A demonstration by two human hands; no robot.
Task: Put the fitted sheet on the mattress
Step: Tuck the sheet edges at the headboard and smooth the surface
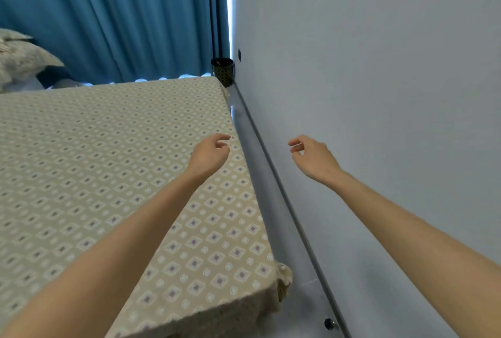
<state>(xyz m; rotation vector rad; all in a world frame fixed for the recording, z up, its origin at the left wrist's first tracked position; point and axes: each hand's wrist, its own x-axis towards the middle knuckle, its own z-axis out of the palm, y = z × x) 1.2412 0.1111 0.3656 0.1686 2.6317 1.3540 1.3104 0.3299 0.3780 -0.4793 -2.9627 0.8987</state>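
Fitted sheet (pixel 108 161) lies spread over the mattress, under the left hand (pixel 210 152) fingers and left of the right hand (pixel 311 156) fingers, both loosely curled, holding nothing; likely at edge tucking, next calls for gripping the bunched near corner (pixel 282 280) and pulling it down.

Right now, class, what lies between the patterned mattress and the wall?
Head view: a narrow grey strip separates mattress and wall, dark bin at its far end.
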